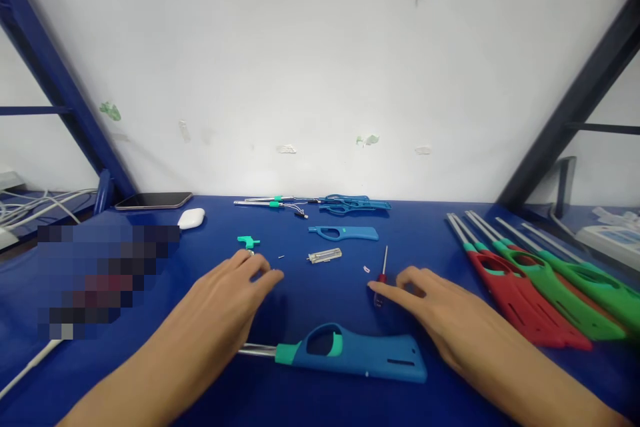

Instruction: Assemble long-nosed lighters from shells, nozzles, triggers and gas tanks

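A whole blue lighter (370, 355) with a long metal nozzle lies flat near the front, between my forearms. My left hand (235, 287) hovers above its nozzle, fingers loosely bent and thumb apart, with nothing visible in it. Just beyond those fingertips is a small green trigger piece (247, 241). At the right, my right hand (425, 297) is open, its thumb tip beside or touching the red handle of a small screwdriver (382, 278); contact is unclear. Farther back are a clear fuel tank (325, 255), a blue handle shell (345, 233) and a tiny pink piece (367, 269).
Red lighters (525, 293) and green lighters (570, 293) lie in a row at the right. Along the wall are metal nozzles with wires (265, 204) and blue shell parts (355, 205). A phone (154, 200) and a white earphone case (191, 218) sit at back left.
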The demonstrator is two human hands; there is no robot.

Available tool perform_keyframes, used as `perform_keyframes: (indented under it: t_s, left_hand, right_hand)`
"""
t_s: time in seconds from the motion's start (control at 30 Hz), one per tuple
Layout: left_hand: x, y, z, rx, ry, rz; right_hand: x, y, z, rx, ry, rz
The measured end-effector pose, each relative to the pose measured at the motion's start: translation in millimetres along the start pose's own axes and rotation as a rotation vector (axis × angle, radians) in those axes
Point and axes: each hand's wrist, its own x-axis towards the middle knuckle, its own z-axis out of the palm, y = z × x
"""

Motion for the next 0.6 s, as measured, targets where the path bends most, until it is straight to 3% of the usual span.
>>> perform_keyframes:
  t_s: [0.13, 0.3, 0.5, 0.6]
  left_hand:
    - [24, -20, 6.1, 0.040, -0.107, 0.028]
    - [34, -23, 4.3, 0.046, -0.184, 0.089]
    - [37, -21, 7.8, 0.001, -0.196, 0.072]
    - [38, -14, -2.0, -0.065, -0.159, -0.005]
  right_hand:
    - [13, 6, 0, -0.178, 0.088, -0.102]
    - [20, 5, 1, -0.239, 0.208, -0.184]
    - [15, 10, -13, -0.264, 0.279, -0.185]
    - [8, 6, -30, -0.107, 0.339, -0.126]
